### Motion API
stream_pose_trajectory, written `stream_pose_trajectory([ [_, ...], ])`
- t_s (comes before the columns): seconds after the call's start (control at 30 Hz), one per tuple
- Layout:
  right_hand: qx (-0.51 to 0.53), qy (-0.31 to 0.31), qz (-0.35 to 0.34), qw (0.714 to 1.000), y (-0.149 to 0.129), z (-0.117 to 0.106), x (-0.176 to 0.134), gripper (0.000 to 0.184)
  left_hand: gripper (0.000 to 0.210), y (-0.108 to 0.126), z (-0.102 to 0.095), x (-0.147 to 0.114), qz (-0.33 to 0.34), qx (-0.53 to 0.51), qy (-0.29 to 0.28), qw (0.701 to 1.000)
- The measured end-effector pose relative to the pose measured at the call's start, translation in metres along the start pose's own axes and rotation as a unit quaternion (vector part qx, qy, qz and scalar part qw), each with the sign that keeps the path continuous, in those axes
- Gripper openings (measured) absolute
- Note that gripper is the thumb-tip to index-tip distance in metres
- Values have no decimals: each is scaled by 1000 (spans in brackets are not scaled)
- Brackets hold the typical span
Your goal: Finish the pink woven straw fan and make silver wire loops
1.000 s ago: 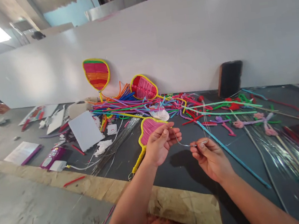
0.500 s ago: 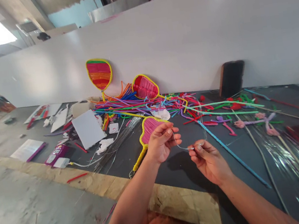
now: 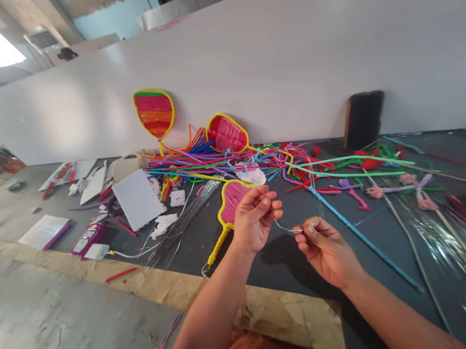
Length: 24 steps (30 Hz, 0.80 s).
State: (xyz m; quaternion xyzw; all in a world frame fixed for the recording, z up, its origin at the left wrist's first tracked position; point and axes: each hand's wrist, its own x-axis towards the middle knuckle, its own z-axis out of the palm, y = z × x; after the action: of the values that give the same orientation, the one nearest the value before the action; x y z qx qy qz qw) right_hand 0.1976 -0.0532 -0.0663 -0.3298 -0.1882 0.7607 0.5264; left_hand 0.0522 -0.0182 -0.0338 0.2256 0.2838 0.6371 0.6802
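Observation:
Above the dark tabletop, my left hand [image 3: 258, 220] is closed, thumb pressed to its fingers, on one end of a thin silvery wire [image 3: 283, 227]. The wire sags in a short curve across to my right hand [image 3: 327, 251], which pinches it between thumb and fingertips. A fine loop of wire rises above the right fingers. Behind my left hand lies a pink fan-shaped piece [image 3: 233, 200] with a yellow fuzzy rim and handle, partly hidden by that hand. A small bare wire loop sticks out of its handle's end.
Two similar pieces, one striped [image 3: 155, 113] and one red-pink [image 3: 226, 134], lean at the white board [image 3: 277, 63]. Coloured pipe cleaners [image 3: 200, 162] are heaped behind my hands. A phone [image 3: 364, 121] stands right; a white card [image 3: 138, 200] and purple device [image 3: 89, 239] lie left.
My left hand has moved slightly right, and its fingers are curled a little more. The right hand keeps its pinch on the wire, almost unmoved.

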Motion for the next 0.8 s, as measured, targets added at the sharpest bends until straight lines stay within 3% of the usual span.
stream_pose_trajectory([
  [0.1, -3, -1, 0, 1000, 0, 0, 0, 22, 24, -2, 0, 1, 5, 11, 13, 1000],
  [0.23, 0, 21, -17, 1000, -3, -1, 1, 23, 30, 0, -5, 3, 5, 69, -12, 998],
  [0.33, 1, 29, -28, 999, -5, -2, 2, 24, 40, 11, -14, 5, 97, 192, 17, 976],
  [0.37, 0, 30, -29, 999, -5, -2, 2, 24, 43, 17, -18, 6, 160, 257, 41, 952],
  [0.43, -2, 28, -31, 999, -5, -3, 2, 23, 44, 32, -27, 6, 269, 411, 52, 869],
  [0.5, -7, 23, -29, 999, -4, -2, 2, 24, 30, 47, -34, 7, 291, 562, -22, 774],
  [0.57, -13, 18, -22, 1000, -3, -2, 1, 24, 26, 60, -39, 7, 280, 645, -107, 703],
  [0.8, -20, 5, -3, 1000, 1, 0, 0, 26, 23, 79, -42, 14, 315, 703, -215, 601],
])
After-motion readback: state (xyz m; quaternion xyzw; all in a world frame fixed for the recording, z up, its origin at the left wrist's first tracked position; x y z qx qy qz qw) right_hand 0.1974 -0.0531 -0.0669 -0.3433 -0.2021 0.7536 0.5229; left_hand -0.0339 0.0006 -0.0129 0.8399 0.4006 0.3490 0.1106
